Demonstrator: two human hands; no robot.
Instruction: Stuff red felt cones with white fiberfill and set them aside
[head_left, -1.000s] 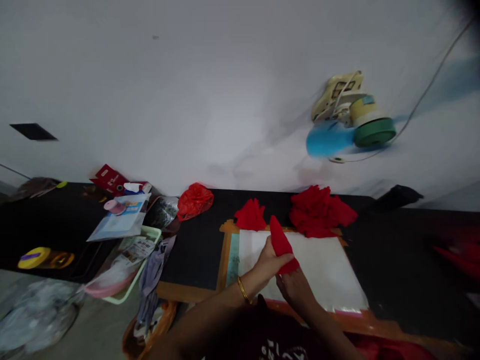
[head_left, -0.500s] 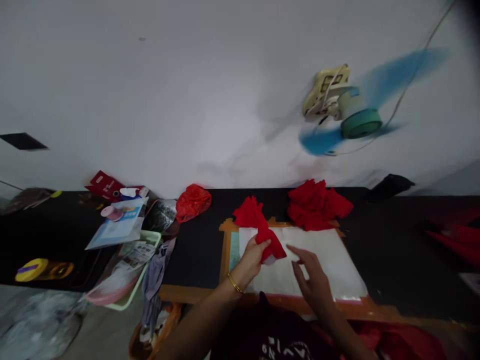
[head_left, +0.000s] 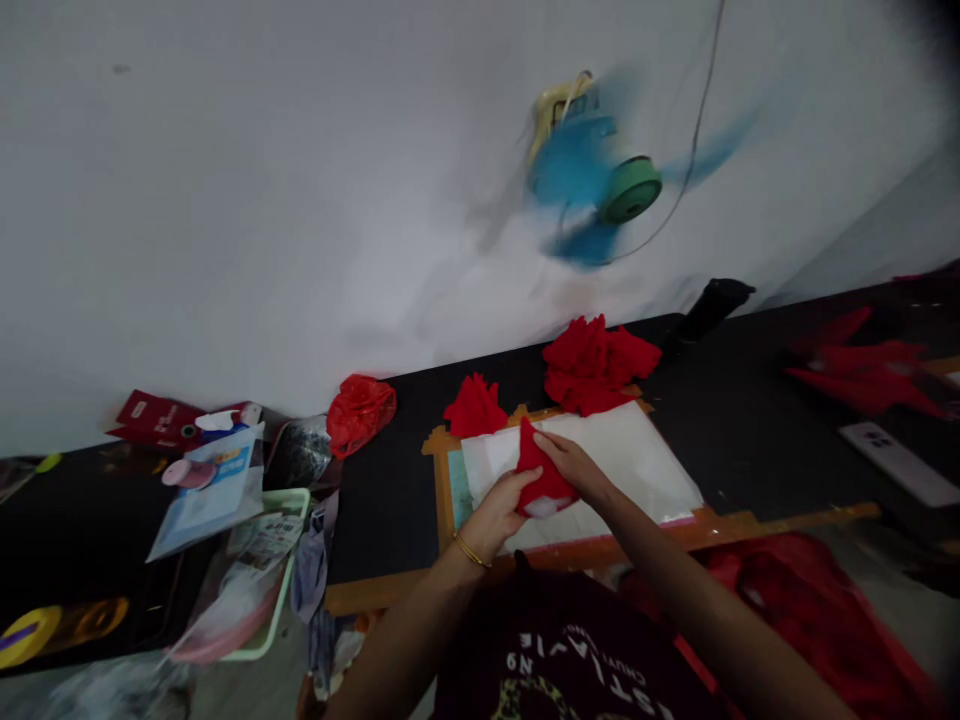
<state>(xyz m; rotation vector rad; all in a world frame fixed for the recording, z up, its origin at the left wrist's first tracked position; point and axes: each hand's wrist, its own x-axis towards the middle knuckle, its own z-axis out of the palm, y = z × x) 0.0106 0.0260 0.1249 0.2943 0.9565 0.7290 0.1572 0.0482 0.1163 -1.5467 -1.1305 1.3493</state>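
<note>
Both hands are on a red cloth piece (head_left: 550, 487), held above the worktable with a pointed end upward and a pale patch on its lower edge. My left hand (head_left: 496, 512), with gold bangles at the wrist, grips its left side with the thumb on top. From the right, my right hand (head_left: 576, 468) pinches its upper part, with some fingertips hidden. Beneath lies a white sheet (head_left: 637, 465) taped to the black table. Just beyond the sheet are a small heap of red cloth (head_left: 476, 406) and a larger red heap (head_left: 596, 365).
A wall fan (head_left: 630, 190) spins above the table. To the left are a red plastic bag (head_left: 361, 412), a green-rimmed basket (head_left: 279, 600) and a red box (head_left: 157, 420). On the right lie a phone (head_left: 896, 460) and a dark cylinder (head_left: 712, 308).
My right hand has moved in and taken hold of the red cloth piece, which now stands clear of the small heap. The view has turned to the right and tilted.
</note>
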